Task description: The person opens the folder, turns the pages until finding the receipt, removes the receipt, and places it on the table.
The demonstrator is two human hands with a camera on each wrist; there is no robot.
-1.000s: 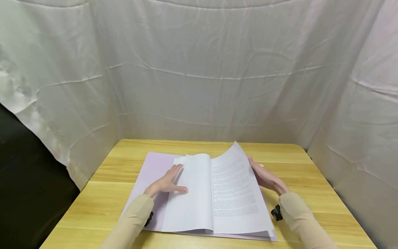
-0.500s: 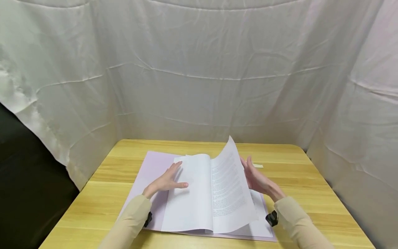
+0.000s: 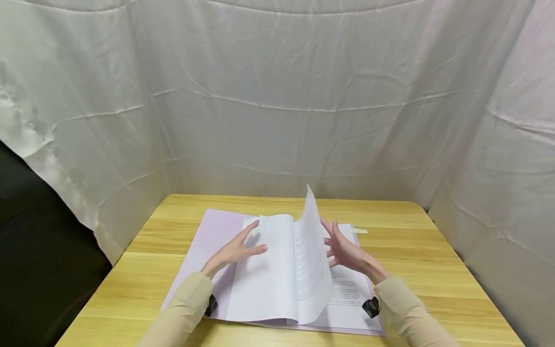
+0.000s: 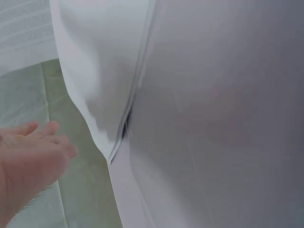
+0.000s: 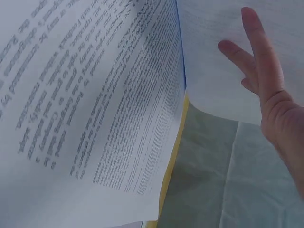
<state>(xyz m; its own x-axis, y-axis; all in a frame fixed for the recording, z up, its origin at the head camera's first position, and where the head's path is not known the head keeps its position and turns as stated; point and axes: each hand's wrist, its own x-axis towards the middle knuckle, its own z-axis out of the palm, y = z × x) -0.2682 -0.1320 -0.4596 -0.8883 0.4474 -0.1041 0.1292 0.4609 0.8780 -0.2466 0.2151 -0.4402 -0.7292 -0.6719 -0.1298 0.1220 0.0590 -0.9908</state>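
A document of white sheets lies spread in a lilac folder on the table. One printed page stands nearly upright at the middle fold. Behind it, on its right side, my right hand has its fingers spread, and the right wrist view shows the same hand with straight fingers against the sheet's blank back. Another printed page lies beneath it on the right. My left hand hovers over or lightly touches the blank left page, fingers and thumb extended; the head view does not settle which.
The folder lies on a light wooden table. A small pale strip sticks out past the folder's far right edge. A grey-white curtain hangs round the back and sides, with something black at the left.
My right hand has moved left, swinging the printed page from lying on the right to nearly upright and uncovering the printed page below. My left hand has barely moved.
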